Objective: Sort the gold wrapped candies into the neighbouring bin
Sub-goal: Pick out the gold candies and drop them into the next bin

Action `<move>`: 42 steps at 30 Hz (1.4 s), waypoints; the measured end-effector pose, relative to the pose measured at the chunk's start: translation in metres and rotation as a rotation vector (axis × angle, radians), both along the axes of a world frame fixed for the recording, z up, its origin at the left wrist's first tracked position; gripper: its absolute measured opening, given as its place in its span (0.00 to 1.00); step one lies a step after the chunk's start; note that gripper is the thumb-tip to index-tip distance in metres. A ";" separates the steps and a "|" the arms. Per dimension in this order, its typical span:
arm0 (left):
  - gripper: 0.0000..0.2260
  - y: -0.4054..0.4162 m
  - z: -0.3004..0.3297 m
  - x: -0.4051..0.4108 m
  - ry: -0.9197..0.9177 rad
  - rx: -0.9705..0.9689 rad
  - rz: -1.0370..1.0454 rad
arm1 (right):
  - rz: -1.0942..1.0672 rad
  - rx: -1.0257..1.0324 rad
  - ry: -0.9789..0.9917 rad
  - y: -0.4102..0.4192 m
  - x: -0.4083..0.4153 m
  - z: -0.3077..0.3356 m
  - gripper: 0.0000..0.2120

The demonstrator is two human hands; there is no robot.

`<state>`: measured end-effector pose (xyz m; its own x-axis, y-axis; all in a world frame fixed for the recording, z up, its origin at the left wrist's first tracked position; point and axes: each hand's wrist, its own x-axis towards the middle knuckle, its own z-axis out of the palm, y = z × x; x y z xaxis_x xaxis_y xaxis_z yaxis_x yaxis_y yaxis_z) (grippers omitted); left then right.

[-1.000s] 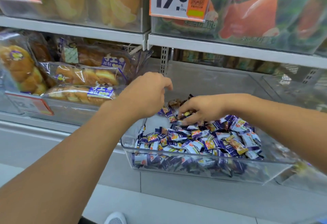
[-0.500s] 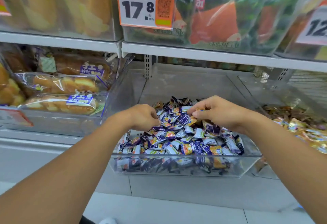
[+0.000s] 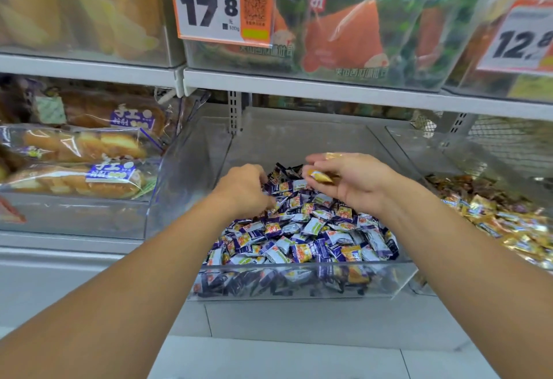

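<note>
A clear plastic bin in front of me is filled with purple and white wrapped candies. My right hand is lifted above the back of the pile and pinches a gold wrapped candy; another gold wrapper shows at its upper fingers. Fingers curled, my left hand reaches down into the left side of the pile; what it holds is hidden. The neighbouring bin on the right holds gold wrapped candies.
Packaged bread loaves fill the clear bin to the left. A white shelf edge runs overhead with bins of snack bags and orange price tags. Grey floor tiles lie below the shelf front.
My right hand has risen off the pile with a gold candy pinched in its fingers. My left hand has dug deeper into the left of the pile. The camera has shifted right.
</note>
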<state>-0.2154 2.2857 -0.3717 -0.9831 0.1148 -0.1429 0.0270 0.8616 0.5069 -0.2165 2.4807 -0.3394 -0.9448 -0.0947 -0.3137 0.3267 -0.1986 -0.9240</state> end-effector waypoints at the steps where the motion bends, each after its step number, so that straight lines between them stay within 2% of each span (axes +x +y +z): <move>1: 0.23 -0.004 -0.003 -0.001 0.005 -0.098 -0.031 | -0.020 -0.080 -0.030 0.001 0.000 0.002 0.12; 3: 0.24 -0.012 -0.008 -0.002 -0.075 -0.115 -0.121 | -0.049 -0.160 -0.077 0.004 0.000 0.006 0.16; 5: 0.23 -0.015 -0.014 -0.002 -0.075 -0.050 -0.164 | -0.062 -0.110 -0.102 0.007 -0.001 0.004 0.20; 9: 0.18 -0.013 -0.022 -0.007 0.089 0.016 -0.148 | -0.080 0.180 -0.045 0.010 -0.002 -0.003 0.15; 11: 0.19 -0.010 -0.023 -0.009 0.112 0.002 -0.194 | -0.041 0.278 -0.023 0.009 -0.001 -0.004 0.12; 14: 0.08 -0.006 -0.025 -0.009 0.123 0.027 -0.255 | 0.028 0.317 -0.040 0.005 0.000 -0.006 0.11; 17: 0.06 -0.007 -0.016 -0.006 0.142 0.097 -0.214 | 0.063 0.330 -0.046 0.000 0.000 -0.009 0.09; 19: 0.07 -0.015 0.002 -0.009 0.188 0.244 -0.043 | 0.084 0.397 0.009 -0.001 -0.002 -0.010 0.08; 21: 0.03 -0.029 0.024 -0.009 0.209 0.490 0.150 | 0.182 0.591 0.146 -0.004 -0.002 -0.006 0.05; 23: 0.09 -0.041 0.045 -0.006 0.261 0.615 0.211 | 0.302 0.818 0.375 -0.015 -0.006 0.003 0.04; 25: 0.13 -0.053 0.058 0.001 0.368 0.522 0.206 | 0.392 1.080 0.614 -0.037 -0.022 0.007 0.08; 27: 0.15 -0.064 0.059 0.009 0.448 0.405 0.200 | 0.516 1.369 0.745 -0.064 -0.050 0.003 0.13; 30: 0.14 -0.076 0.053 0.015 0.458 0.331 0.208 | 0.663 1.637 0.695 -0.097 -0.090 -0.016 0.13; 32: 0.12 -0.079 0.050 0.016 0.474 0.296 0.210 | 0.737 1.761 0.661 -0.109 -0.101 -0.027 0.05; 33: 0.11 -0.079 0.050 0.017 0.477 0.288 0.213 | 0.753 1.807 0.674 -0.113 -0.103 -0.031 0.07; 35: 0.10 -0.078 0.052 0.015 0.433 0.361 0.222 | 0.772 1.842 0.700 -0.117 -0.105 -0.037 0.15; 36: 0.10 -0.078 0.052 0.014 0.385 0.417 0.229 | 0.779 1.845 0.707 -0.116 -0.106 -0.039 0.15; 39: 0.10 -0.076 0.051 0.013 0.279 0.400 0.231 | 0.764 1.762 0.681 -0.108 -0.108 -0.042 0.06; 42: 0.10 -0.077 0.050 0.013 0.270 0.362 0.225 | 0.755 1.626 0.661 -0.094 -0.104 -0.038 0.05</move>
